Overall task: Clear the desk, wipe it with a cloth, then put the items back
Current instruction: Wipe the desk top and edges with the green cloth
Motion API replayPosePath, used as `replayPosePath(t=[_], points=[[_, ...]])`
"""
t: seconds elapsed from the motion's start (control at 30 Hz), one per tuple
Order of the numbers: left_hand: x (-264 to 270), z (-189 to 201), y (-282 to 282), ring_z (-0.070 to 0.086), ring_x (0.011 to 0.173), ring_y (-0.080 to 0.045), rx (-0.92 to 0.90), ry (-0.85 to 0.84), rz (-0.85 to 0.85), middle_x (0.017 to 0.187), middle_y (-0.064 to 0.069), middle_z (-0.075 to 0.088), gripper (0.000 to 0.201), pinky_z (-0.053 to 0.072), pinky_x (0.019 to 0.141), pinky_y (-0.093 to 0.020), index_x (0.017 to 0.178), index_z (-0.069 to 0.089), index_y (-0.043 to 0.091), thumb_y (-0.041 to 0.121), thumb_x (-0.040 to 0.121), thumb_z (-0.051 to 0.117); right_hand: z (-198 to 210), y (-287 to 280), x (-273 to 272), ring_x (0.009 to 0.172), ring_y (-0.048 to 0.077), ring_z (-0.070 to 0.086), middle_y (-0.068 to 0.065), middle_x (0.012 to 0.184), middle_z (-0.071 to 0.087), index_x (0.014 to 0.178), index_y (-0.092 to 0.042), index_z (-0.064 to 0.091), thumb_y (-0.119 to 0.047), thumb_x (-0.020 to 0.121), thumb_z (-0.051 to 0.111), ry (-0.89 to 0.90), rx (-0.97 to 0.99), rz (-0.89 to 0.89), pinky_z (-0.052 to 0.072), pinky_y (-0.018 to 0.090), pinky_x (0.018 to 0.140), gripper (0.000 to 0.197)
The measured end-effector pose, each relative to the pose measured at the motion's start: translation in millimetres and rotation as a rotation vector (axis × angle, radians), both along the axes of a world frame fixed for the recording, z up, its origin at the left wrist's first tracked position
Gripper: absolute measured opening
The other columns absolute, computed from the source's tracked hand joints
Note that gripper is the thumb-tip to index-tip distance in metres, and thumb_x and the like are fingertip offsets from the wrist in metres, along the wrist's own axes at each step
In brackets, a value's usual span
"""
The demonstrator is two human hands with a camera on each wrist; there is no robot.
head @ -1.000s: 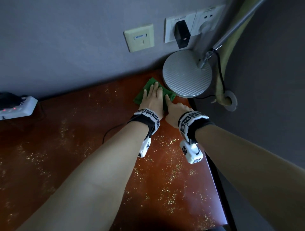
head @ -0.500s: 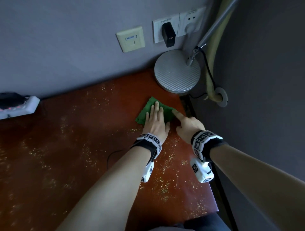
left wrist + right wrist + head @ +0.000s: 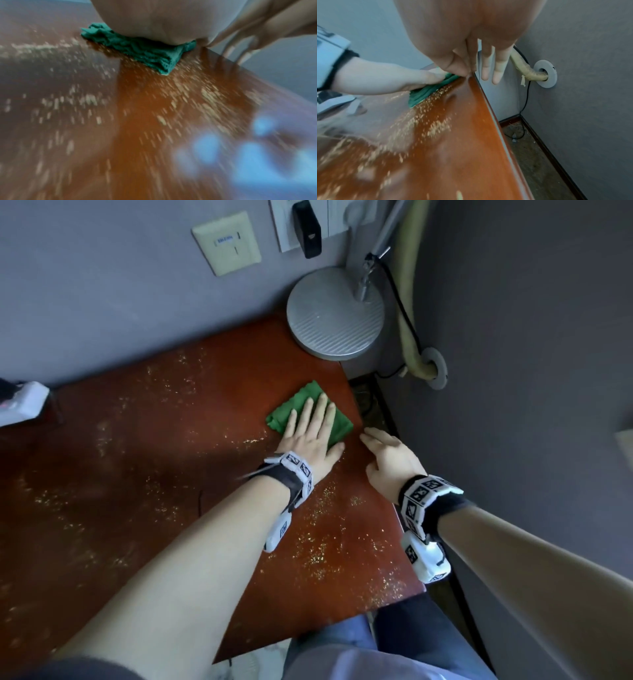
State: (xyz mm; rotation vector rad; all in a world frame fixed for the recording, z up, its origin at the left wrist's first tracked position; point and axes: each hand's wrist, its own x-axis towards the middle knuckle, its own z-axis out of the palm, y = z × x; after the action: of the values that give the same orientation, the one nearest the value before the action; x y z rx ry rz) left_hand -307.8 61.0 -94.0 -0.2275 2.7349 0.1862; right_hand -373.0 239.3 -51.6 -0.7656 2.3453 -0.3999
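Note:
A folded green cloth lies on the red-brown desk, near its right edge. My left hand presses flat on it with straight fingers; in the left wrist view the palm sits on the cloth. My right hand is just right of the cloth at the desk's edge and holds nothing. In the right wrist view its fingers hang straight past the edge, beside the cloth. Yellowish crumbs are strewn over the desk in front of the cloth.
A round grey lamp base stands at the desk's back right corner, its cable running down the wall. A white power strip lies at the far left. Wall sockets with a black charger sit above. My legs are at the front edge.
My left hand has dragged the cloth toward me along the right edge, away from the lamp base. My right hand came off the cloth and now sits at the desk's edge.

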Motion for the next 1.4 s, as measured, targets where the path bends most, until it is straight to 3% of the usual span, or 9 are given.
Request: replayPosePath(t=[0.23, 0.43, 0.6, 0.77, 0.93, 1.13, 1.2, 1.3, 1.4], points=[[79.8, -2.5, 65.1, -0.015, 0.152, -0.025, -0.024, -0.034, -0.138, 0.164, -0.005, -0.021, 0.079, 0.003, 0.123, -0.05, 0.158, -0.009, 0.013, 0.057, 0.098, 0.019, -6.7, 51.7, 23.8, 0.127, 0.018, 0.038, -0.017, 0.163, -0.008, 0.158, -0.022, 0.012, -0.014, 0.086, 0.045, 0.004, 0.083, 0.21, 0.044, 0.03, 0.101, 0.079], [84.5, -9.8, 72.4, -0.003, 0.153, -0.021, -0.029, 0.028, -0.052, 0.166, 0.001, -0.006, 0.076, 0.005, 0.124, -0.046, 0.159, 0.001, 0.019, 0.055, 0.097, 0.025, -18.1, 73.5, 28.9, 0.12, 0.019, 0.045, -0.01, 0.165, -0.009, 0.158, -0.019, 0.008, -0.025, 0.094, 0.042, 0.106, 0.087, 0.356, 0.048, 0.034, 0.097, 0.073], [55.7, -13.3, 58.4, -0.01, 0.152, -0.015, 0.004, 0.059, 0.024, 0.165, 0.008, -0.013, 0.072, -0.001, 0.124, -0.043, 0.159, -0.003, 0.025, 0.051, 0.098, 0.026, -27.3, 92.5, 39.5, 0.115, 0.023, 0.049, -0.006, 0.164, -0.016, 0.158, -0.016, 0.001, -0.027, 0.098, 0.037, 0.179, 0.103, 0.435, 0.051, 0.038, 0.095, 0.071], [51.3, -11.5, 74.3, -0.011, 0.152, -0.018, 0.025, 0.065, 0.123, 0.165, 0.005, -0.013, 0.073, -0.002, 0.123, -0.046, 0.159, -0.003, 0.023, 0.049, 0.098, 0.028, -33.9, 111.2, 56.6, 0.131, 0.029, 0.043, -0.012, 0.164, -0.013, 0.158, -0.023, 0.001, -0.025, 0.097, 0.038, 0.134, 0.055, 0.357, 0.044, 0.039, 0.106, 0.071], [112.6, -11.8, 136.3, -0.002, 0.153, -0.023, -0.023, 0.102, 0.016, 0.167, 0.0, -0.004, 0.079, 0.007, 0.123, -0.049, 0.159, 0.006, 0.018, 0.052, 0.092, 0.028, -30.7, 130.7, 74.6, 0.133, 0.028, 0.042, -0.013, 0.165, -0.004, 0.158, -0.024, 0.008, -0.02, 0.094, 0.04, 0.093, 0.024, 0.299, 0.038, 0.038, 0.111, 0.072], [181.9, -13.6, 170.0, -0.001, 0.153, -0.025, -0.036, 0.062, -0.053, 0.166, -0.003, -0.005, 0.079, 0.008, 0.123, -0.05, 0.159, 0.007, 0.016, 0.052, 0.094, 0.035, -30.3, 149.6, 103.5, 0.147, 0.023, 0.027, -0.013, 0.164, 0.001, 0.158, -0.024, 0.012, -0.012, 0.089, 0.045, -0.08, -0.022, 0.123, 0.025, 0.036, 0.12, 0.077], [187.9, -12.8, 169.4, -0.001, 0.153, -0.023, -0.017, 0.048, -0.039, 0.167, 0.0, -0.005, 0.077, 0.009, 0.123, -0.049, 0.159, 0.007, 0.017, 0.051, 0.095, 0.032, -30.0, 152.0, 111.9, 0.143, 0.021, 0.035, -0.006, 0.163, 0.02, 0.157, -0.025, 0.019, -0.009, 0.087, 0.047, -0.147, -0.047, 0.011, 0.033, 0.034, 0.116, 0.077], [181.0, -12.8, 164.6, -0.003, 0.153, -0.022, -0.008, 0.038, -0.045, 0.166, 0.003, -0.007, 0.075, 0.007, 0.123, -0.049, 0.159, 0.004, 0.02, 0.052, 0.094, 0.025, -28.8, 157.8, 122.0, 0.111, 0.026, 0.063, 0.012, 0.131, 0.063, 0.153, -0.032, 0.032, -0.009, 0.086, 0.047, -0.189, -0.036, -0.177, 0.05, 0.035, 0.097, 0.072], [161.1, -16.5, 154.0, -0.007, 0.153, -0.019, -0.004, 0.049, -0.058, 0.166, 0.006, -0.011, 0.075, 0.003, 0.123, -0.047, 0.159, -0.001, 0.023, 0.053, 0.093, 0.016, -34.2, 163.3, 133.5, 0.117, 0.022, 0.06, 0.007, 0.132, 0.063, 0.145, -0.03, 0.049, -0.002, 0.083, 0.046, -0.196, -0.081, -0.331, 0.045, 0.022, 0.1, 0.068]])
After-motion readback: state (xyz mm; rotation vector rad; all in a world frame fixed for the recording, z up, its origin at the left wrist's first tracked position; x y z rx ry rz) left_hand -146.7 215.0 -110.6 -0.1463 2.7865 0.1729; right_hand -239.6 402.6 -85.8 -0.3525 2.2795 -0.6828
